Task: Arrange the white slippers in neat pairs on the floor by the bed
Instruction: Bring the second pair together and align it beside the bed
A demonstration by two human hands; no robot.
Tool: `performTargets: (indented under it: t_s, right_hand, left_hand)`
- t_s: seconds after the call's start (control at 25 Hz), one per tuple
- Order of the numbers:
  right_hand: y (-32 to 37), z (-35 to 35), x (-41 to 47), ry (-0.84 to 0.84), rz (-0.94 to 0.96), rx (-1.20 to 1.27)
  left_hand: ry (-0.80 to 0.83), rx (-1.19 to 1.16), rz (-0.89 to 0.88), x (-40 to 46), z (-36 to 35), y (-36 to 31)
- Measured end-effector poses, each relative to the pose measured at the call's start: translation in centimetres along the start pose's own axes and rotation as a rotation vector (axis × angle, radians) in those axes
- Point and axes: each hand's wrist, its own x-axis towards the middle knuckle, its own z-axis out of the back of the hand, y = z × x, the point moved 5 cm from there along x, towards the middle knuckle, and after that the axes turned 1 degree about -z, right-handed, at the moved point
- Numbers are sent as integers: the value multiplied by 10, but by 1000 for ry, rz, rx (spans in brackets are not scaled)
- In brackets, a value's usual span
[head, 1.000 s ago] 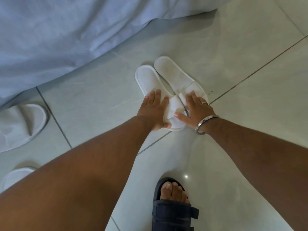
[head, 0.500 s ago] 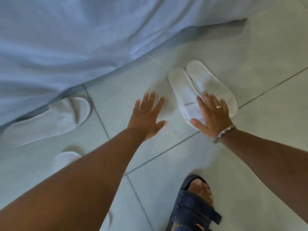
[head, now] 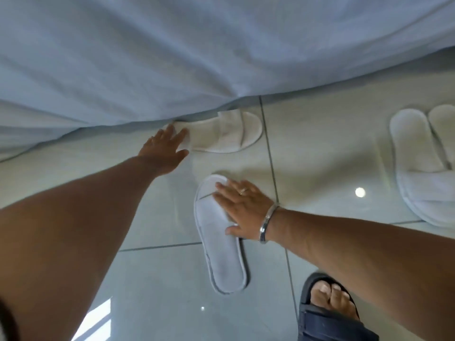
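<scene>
One white slipper (head: pixel 221 134) lies sideways at the hem of the bed sheet, its toe pointing right. My left hand (head: pixel 163 150) rests flat on its heel end, fingers spread. A second white slipper (head: pixel 222 252) lies lengthwise on the tiles nearer me. My right hand (head: pixel 242 207), with a ring and a metal bangle, lies flat across its strap end. A pair of white slippers (head: pixel 416 158) sits side by side at the right edge, partly cut off by the frame.
The pale blue bed sheet (head: pixel 197 50) hangs down over the upper half of the view and reaches the glossy grey tiled floor (head: pixel 320 148). My foot in a dark blue sandal (head: pixel 330 313) stands at the bottom right.
Both hands have left the slipper pair, which now sits far right. My view and arms have shifted left; the left hand reached the slipper by the sheet, the right hand landed on the nearer one.
</scene>
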Motion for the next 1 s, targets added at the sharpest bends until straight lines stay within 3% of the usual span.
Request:
performTargets:
  t_s: [0.12,0.36,0.64,0.8,1.0]
  right_hand:
    - [25,-19,11,51,137,-99]
    - [-23,-21,-20,39,132,-204]
    - [-87,-3,-34,-44,-288,-77]
    - [-90,12,3,-42,-342,-30]
    - [-101,32,-1,-118,-357,-34]
  left_hand:
    - [-40,-62,9,0,-11,4]
    - [-75,-95,148,-41,-35,11]
    - [-98,-118,237,-117,-62,-22]
    - [-130,-153,188,-139,-67,-46]
    - [-303,-231,106,-123,-52,-56]
